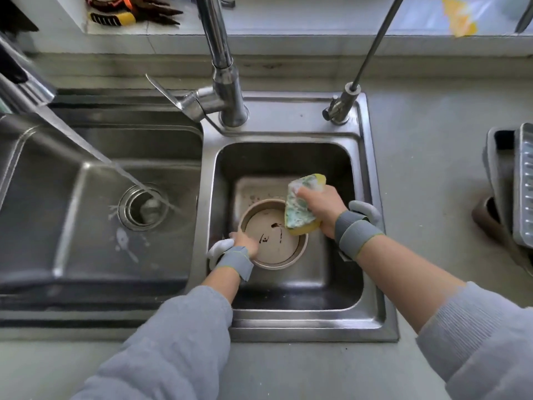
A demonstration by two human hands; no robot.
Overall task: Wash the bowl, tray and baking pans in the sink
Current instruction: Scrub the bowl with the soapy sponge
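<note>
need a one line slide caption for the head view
Left hand grips a stained bowl in the small sink; right hand holds a soapy sponge at its rim.

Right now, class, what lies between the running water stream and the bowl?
In the head view, the steel divider between the two basins separates the water stream from the bowl.

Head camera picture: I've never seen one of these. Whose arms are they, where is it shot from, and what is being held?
No machine here: a person wears a camera on the head, looking down at their own arms. The left hand grips the rim of a round beige bowl, stained dark inside, in the small right sink basin. The right hand holds a soapy yellow sponge over the bowl. Grey bands wrap both wrists. Water runs into the large left basin. Metal pans lie on the counter at right.
</note>
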